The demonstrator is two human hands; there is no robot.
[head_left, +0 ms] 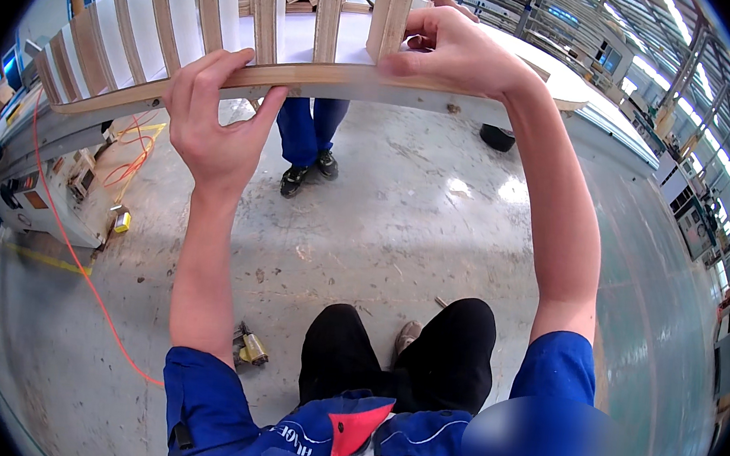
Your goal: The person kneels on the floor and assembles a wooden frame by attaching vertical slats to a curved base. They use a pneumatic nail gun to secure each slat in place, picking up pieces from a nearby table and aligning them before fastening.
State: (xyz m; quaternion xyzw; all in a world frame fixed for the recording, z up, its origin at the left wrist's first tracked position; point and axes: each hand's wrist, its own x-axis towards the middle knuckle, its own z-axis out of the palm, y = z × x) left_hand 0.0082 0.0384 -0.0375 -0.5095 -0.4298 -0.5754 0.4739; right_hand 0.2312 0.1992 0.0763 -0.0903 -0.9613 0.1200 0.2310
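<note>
Two bare hands, well apart, both at the wooden frame up top, approx. 10 to 1 o'clock. L hand (pixel 213 128), approx. 10 o'clock, clamped on the long rail (pixel 330 77): fingers over top edge, thumb on near face. R hand (pixel 463 54), approx. 1 o'clock, fingers curled by R side of an upright slat (pixel 392 13), thumb at its foot nr. rail; can't tell if it's closed on it. More slats (pixel 330 16) stand in a row toward 10 o'clock. Frame sits at edge of white-topped table (pixel 351 40). Co-worker's blue trousers (pixel 309 123) at 11 o'clock, past table edge. On floor: black tub (pixel 497 138) btwn 1 & 2, small tool w/ yellow part (pixel 254 349) at 7, orange hose (pixel 93 276) approx. 8–9.
</note>
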